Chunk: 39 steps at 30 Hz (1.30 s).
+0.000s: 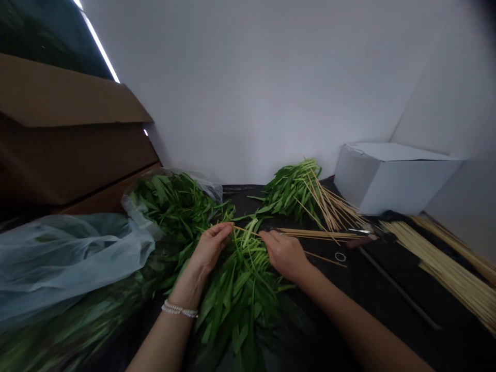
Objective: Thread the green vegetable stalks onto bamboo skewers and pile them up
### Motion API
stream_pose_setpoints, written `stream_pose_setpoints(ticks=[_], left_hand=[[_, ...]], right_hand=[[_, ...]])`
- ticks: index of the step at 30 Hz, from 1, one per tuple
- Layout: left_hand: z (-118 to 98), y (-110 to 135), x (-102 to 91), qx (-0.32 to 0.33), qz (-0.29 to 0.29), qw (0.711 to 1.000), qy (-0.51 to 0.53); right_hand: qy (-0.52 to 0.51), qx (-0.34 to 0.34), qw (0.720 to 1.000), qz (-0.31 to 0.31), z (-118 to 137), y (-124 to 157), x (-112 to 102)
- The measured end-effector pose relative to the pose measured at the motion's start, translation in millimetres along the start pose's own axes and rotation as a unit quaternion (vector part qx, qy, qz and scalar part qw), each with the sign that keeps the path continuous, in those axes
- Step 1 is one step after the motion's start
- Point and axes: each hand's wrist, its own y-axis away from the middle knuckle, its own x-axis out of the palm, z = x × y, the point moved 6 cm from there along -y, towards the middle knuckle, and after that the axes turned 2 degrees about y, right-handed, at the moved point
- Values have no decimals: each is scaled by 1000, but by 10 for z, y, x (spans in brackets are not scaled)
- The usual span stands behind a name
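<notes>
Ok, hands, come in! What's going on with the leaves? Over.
Left hand pinching stick; right hand at its other end, grip partly hidden. Leaves fanned out on the near side, stick across stalks. Possible snag: loose sticks beside right hand.

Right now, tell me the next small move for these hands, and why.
I'd probably steady the stick with the left hand and gather the stems closer against it with the right hand: the stick stretches between both hands, across the pale stems, which look loosely bunched.
</notes>
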Motion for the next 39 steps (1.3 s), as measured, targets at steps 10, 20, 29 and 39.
stream_pose_setpoints(ticks=[10,20,29,39], left_hand=[[56,36,64,-17,30,999,-15],[165,95,200,-30,88,995,-31],[-83,72,85,-60,122,989,55],[26,171,357,277,137,852,-423]], right_hand=[[0,-8,1000,-7,17,10,9],[11,-7,1000,2,51,6,32],[-60,117,984,-123,-415,-18,-204],[-123,213,952,-184,-667,10,-347]])
